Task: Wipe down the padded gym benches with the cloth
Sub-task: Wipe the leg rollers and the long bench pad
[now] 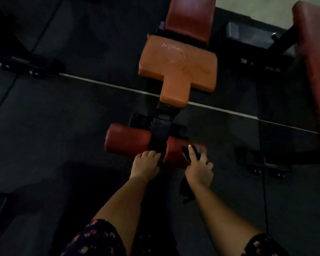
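A gym bench runs away from me: an orange T-shaped seat pad [177,65] with a wet, shiny patch, a dark red back pad [189,17] beyond it, and two red foam rollers near me, the left roller [127,140] and the right roller [175,154]. My right hand [199,168] presses a dark cloth [192,152] onto the right roller; a tail of the cloth hangs below my wrist. My left hand [146,164] rests with curled fingers on the black frame post [158,137] between the rollers.
A second dark red bench pad [314,58] stands at the right on a black frame. Black equipment feet [30,65] with bolts lie at the left. The floor is dark rubber matting with a pale seam [109,85] across it.
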`<state>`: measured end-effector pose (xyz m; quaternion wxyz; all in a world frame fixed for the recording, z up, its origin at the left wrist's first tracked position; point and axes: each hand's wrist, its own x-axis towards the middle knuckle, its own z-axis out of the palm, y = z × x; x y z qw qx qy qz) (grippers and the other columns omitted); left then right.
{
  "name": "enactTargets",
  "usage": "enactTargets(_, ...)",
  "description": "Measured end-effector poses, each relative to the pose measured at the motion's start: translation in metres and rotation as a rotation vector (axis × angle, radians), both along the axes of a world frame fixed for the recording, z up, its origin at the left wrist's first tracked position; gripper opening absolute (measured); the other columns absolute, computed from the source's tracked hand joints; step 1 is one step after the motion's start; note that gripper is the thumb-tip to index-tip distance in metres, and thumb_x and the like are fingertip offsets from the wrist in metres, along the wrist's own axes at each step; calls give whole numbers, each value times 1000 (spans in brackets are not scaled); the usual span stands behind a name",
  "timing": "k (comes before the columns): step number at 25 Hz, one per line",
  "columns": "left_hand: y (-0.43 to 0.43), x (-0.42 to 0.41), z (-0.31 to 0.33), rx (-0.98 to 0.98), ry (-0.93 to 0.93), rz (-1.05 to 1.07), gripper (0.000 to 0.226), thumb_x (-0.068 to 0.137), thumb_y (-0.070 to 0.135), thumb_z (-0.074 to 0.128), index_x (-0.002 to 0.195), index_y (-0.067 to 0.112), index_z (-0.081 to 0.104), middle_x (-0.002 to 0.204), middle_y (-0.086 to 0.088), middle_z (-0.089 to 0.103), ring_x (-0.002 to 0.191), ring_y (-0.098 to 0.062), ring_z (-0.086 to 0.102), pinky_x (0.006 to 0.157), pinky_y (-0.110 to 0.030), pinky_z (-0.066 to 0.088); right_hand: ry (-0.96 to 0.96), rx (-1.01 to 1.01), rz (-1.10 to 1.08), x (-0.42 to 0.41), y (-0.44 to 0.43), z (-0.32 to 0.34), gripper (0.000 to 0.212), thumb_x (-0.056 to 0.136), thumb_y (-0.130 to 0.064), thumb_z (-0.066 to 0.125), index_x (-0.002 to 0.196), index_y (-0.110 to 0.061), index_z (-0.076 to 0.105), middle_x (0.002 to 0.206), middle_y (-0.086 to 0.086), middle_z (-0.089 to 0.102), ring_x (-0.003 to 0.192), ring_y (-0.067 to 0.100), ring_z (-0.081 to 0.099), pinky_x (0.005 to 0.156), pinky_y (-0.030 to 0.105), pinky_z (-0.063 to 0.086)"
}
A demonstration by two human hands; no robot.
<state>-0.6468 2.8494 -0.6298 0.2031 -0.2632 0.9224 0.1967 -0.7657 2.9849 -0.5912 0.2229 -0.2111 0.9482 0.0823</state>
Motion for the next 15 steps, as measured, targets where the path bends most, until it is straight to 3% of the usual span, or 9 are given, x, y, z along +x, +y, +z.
enactTargets(4,21,-36,-63,49,146,70,65,95,34,52,154,25,25,163,1,15,145,-21,26,114,-39,29,182,-50,167,-35,-7,-60,65,94,-22,51,146,-53,27,155,5,22,119,38,38,93,47,44)
enactTargets(8,17,-51,-122,-21,92,245,88,94,33,56,157,16,-4,163,-6,-21,152,-22,0,123,-43,7,47,5,372,-81,-61,-103,69,95,-14,47,139,-62,28,159,-5,10,130,36,27,103,55,30)
enactTargets(11,-7,-74,-132,-144,11,97,99,93,41,56,155,15,-16,162,-5,-24,152,-20,0,121,-46,-8,-126,75,450,-89,-84,-128,61,94,-21,47,133,-67,33,159,-8,12,135,35,20,106,59,22)
enactTargets(13,-26,-87,-140,-233,-72,-38,104,91,51,58,155,14,-15,164,-5,-17,152,-19,2,119,-47,-12,-228,-2,369,-101,-93,-143,51,92,-38,48,132,-67,34,160,-9,13,139,37,19,109,61,17)
enactTargets(15,-37,-88,-146,-293,-155,-90,111,86,65,56,155,13,-13,165,-7,-12,152,-21,0,119,-48,-12,-313,-18,298,-117,-101,-148,51,91,-61,43,137,-68,23,161,-3,14,141,40,21,110,59,19)
